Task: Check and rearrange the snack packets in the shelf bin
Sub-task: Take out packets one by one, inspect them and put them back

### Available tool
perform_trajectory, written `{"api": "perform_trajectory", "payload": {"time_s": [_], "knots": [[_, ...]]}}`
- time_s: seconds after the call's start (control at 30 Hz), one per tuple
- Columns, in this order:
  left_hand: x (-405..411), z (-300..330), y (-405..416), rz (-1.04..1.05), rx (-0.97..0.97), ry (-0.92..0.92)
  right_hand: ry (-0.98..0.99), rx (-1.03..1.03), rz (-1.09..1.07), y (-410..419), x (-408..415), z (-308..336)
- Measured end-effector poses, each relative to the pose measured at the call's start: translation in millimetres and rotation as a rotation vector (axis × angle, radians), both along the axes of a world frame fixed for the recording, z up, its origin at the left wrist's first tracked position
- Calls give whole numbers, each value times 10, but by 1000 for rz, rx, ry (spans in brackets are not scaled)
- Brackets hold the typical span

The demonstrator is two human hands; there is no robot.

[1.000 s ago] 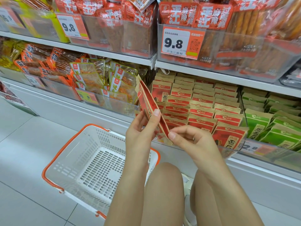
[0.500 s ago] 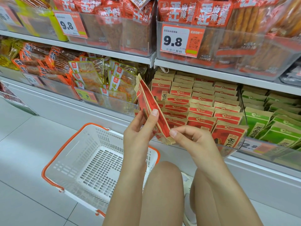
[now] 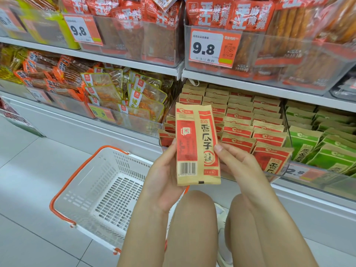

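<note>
We've got one snack packet out, held upright facing us in front of the bin: kraft paper, red panels, barcode low. Left hand grips its 9 o'clock edge, right hand pinches 3 o'clock. Looks mid-check; putting it back's still left.

The lower shelf is carrying a clear bin of red snack packets. A white basket is sitting on the tiled floor.
</note>
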State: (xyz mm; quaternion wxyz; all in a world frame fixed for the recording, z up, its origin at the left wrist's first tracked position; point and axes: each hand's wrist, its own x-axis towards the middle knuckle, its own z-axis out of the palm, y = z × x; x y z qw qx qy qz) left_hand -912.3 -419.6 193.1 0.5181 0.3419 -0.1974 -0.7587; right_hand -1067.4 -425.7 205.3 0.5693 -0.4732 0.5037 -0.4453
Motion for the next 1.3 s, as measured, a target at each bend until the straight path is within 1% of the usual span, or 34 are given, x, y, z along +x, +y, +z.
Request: {"api": "perform_trajectory", "payload": {"time_s": [0.17,0.33,0.5,0.57,0.73,0.9,1.07,1.3], "knots": [[-9,-20,5,-1,-31,-91,-50,41,-16,1,-28,-28],[-3,-26,12,66,-63,-286,-96,21,-72,1,-54,-40],[-15,31,44,42,-196,-429,-120,-8,-113,1,-63,-46],[-18,33,47,44,-227,-445,-118,-32,-126,3,-65,-44],[-43,73,70,74,-228,-436,-107,-95,-138,11,-55,-13],[-35,88,66,97,-233,-496,-98,-51,-124,8,-55,27],[-5,97,66,101,-215,-490,-79,-43,-92,17,-49,48],[-15,118,88,111,-272,-507,-82,-50,-91,-14,-31,56]]}}
